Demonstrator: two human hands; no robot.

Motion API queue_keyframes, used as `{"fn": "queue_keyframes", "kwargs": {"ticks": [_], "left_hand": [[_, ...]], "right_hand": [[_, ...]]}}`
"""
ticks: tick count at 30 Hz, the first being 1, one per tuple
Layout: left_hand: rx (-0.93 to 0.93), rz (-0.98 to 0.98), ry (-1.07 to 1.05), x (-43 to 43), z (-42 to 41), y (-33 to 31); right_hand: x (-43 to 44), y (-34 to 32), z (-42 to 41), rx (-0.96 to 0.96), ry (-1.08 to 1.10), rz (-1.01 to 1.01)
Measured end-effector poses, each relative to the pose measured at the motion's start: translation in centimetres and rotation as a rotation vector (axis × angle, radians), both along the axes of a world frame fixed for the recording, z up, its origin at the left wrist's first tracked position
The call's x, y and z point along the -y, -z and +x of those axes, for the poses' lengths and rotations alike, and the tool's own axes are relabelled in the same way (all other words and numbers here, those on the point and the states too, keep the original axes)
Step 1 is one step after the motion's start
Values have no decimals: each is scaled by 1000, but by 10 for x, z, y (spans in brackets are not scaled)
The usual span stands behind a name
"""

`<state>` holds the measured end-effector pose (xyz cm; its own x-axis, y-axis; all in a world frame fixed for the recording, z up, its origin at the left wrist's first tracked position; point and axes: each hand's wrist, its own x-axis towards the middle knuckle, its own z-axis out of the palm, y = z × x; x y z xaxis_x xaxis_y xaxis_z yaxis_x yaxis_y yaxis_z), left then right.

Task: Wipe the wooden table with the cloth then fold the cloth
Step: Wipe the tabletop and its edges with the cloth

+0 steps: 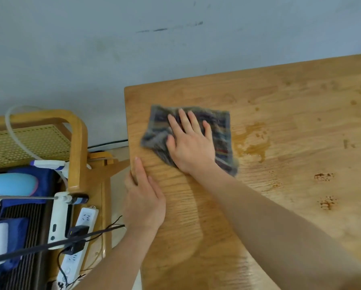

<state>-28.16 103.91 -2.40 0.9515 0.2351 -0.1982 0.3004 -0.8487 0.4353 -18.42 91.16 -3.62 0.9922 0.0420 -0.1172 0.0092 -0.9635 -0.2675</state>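
Note:
A grey striped cloth lies spread and a little bunched near the far left corner of the wooden table. My right hand presses flat on the cloth, fingers apart, palm down. My left hand grips the table's left edge, fingers on top and thumb over the side. A wet brown smear sits just right of the cloth. Brown spots mark the table further right.
A pale wall stands behind the table. To the left is a wooden chair with a woven back, holding clothes, a white device and white power strips with black cables. A gap of floor separates chair and table.

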Motion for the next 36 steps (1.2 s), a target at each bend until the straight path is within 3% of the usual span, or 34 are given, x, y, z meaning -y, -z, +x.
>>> {"fn": "queue_keyframes", "kwargs": {"ticks": [4, 10, 13, 18, 23, 26, 29, 33, 36], "left_hand": [[11, 77, 48, -3, 0, 1], [-49, 52, 100, -4, -3, 1], [-60, 124, 112, -7, 3, -2], [71, 147, 406, 26, 26, -7], [141, 70, 329, 45, 36, 9], [130, 115, 367, 44, 37, 11], [91, 177, 385, 47, 41, 10], [96, 239, 402, 48, 38, 12], [97, 245, 384, 47, 39, 11]], "right_hand": [[-21, -2, 21, -7, 57, 42], [4, -10, -89, -56, -196, 4], [17, -8, -83, -70, -262, -8], [26, -7, -18, -14, 37, -40], [67, -2, -25, 10, 147, -60], [120, -6, -15, -37, 376, -84], [103, -8, -14, -39, 476, -89], [33, -3, -37, -39, 172, -11], [73, -4, -35, -8, -41, -49]]}}
